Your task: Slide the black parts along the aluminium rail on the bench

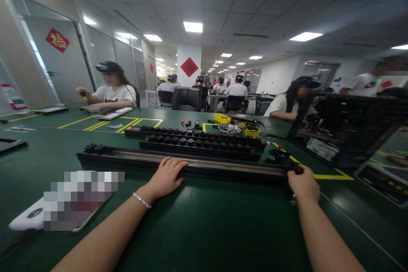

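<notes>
A long black rail with a silver groove [223,165] lies across the green table in front of me. My left hand [167,176] rests on its near edge around the middle, fingers laid over it and a bracelet on the wrist. My right hand [302,182] grips the rail's right end, fingers curled around it. Two shorter black rails studded with round black knobs [197,140] lie just behind it. A few black knobs [95,148] sit at the long rail's left end.
A white phone [28,219] lies at my near left. A metal bowl [229,128] and yellow bins [222,118] stand beyond the rails. An open black computer case [344,129] stands at right. Several people sit at this table and at tables behind. Yellow tape marks the mat.
</notes>
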